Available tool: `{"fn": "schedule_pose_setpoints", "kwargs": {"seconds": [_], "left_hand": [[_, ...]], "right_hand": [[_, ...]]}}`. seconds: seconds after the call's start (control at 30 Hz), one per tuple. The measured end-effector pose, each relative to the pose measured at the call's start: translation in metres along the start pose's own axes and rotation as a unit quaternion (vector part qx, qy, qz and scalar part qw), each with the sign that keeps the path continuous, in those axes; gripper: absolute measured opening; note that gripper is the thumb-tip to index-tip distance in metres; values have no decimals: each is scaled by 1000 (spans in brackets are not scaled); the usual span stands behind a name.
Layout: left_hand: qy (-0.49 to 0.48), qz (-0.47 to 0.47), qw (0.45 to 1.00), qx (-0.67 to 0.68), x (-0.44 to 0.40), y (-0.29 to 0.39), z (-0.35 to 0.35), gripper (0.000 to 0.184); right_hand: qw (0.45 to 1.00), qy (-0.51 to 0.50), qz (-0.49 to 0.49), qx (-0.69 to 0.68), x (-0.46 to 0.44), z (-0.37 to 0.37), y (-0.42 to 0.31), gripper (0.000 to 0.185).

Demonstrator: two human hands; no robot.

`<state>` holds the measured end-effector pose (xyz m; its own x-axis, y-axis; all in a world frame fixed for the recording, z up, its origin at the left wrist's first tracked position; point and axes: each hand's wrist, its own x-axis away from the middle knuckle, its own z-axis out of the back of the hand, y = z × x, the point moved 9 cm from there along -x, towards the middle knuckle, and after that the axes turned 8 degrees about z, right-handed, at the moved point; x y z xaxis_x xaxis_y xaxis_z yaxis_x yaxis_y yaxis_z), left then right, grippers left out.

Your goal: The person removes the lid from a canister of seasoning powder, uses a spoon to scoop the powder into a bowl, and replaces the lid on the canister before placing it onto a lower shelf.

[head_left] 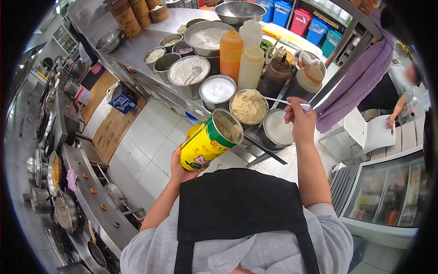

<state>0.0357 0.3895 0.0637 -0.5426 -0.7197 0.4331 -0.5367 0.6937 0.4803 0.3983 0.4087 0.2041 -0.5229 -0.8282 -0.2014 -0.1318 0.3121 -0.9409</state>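
Observation:
My left hand (179, 166) is wrapped around a yellow and green tin can (200, 147), tilted with its open mouth toward the counter; its inside looks mostly bare. In my right hand (301, 119) is a spoon (276, 100), held by the handle. The spoon's far end reaches the metal container of pale yellow powder (248, 106), heaped above the rim; its bowl is hidden. Beside that stand a container of fine white grains (218, 88) on the left and another container of white grains (280, 128) on the right, below my right hand.
Squeeze bottles, one orange (231, 54), stand behind the containers. A bowl of white powder (189, 68) holds a scoop. A purple towel (353, 77) hangs on the right rail. Pans and a stove (93, 192) line the left. Another person (383, 91) is at far right.

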Motion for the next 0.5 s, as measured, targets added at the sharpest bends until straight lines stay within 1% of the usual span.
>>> {"fn": "schedule_pose_setpoints", "kwargs": {"seconds": [0.13,0.2,0.3,0.5], "left_hand": [[22,-3,1000,9,4,2,-1,76],[-29,20,999,9,4,0,-1,75],[-6,5,1000,-1,5,1,1,75],[-7,5,1000,2,5,3,-2,74]], "right_hand": [[999,-11,-5,42,0,-1,5,25],[998,-17,-7,57,1,-2,5,25],[997,-23,-8,67,2,-2,4,24],[996,-35,-8,87,3,-4,3,23]]}}
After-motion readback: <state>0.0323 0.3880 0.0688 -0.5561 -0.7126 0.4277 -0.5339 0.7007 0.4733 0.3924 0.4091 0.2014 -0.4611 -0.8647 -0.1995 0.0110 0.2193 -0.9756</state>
